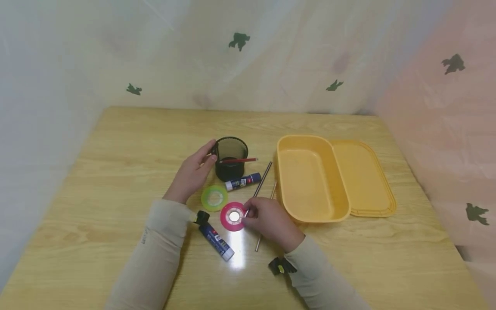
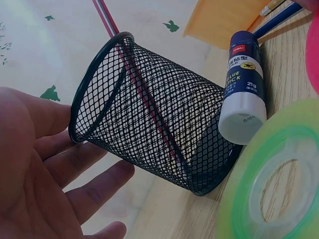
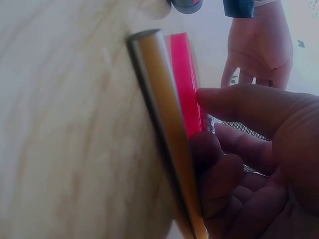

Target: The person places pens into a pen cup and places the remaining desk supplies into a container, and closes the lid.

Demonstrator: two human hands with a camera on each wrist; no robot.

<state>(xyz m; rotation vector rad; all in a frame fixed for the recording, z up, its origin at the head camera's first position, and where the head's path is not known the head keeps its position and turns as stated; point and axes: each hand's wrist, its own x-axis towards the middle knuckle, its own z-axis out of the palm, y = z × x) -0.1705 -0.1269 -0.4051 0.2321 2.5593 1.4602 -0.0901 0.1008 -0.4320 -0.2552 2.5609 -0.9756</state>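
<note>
1. While the left hand (image 1: pixel 190 178) pinches the rim of a black mesh cup (image 2: pixel 154 109) between thumb and forefinger, its other fingers reach loosely along the outside of the mesh.
2. On the other side, the right hand (image 1: pixel 269 217) has thumb and forefinger closed on the lower end of a dark pencil (image 1: pixel 265 173) – its far end points toward the table's back edge, between cup and box.
3. Those same fingertips are just beside the right edge of a pink tape roll (image 1: pixel 224 216); whether they touch it, I cannot tell.
4. The cup is upright around the middle of the table (image 1: pixel 116 172), and a red pencil (image 2: pixel 144 94) leans inside it, its end poking past the rim.
5. Close against the cup's base lies a blue-and-white glue stick (image 2: pixel 244 82), with a green tape roll (image 1: pixel 205 198) flat just beside it.
6. Under the right hand runs a gold pencil (image 1: pixel 257 244), partly hidden by that hand.
7. A second glue stick (image 1: pixel 216 242) lies by the left wrist's black strap (image 1: pixel 202 217), farther from the table's back edge.
8. Outward, toward the table's right edge, sits an open yellow box (image 1: pixel 306 181); its lid (image 1: pixel 364 176) lies alongside – nearer still to that edge.
9. Beyond the back edge hangs a pale sheet (image 1: pixel 174 51) with dark green shapes (image 1: pixel 239 41).
</note>
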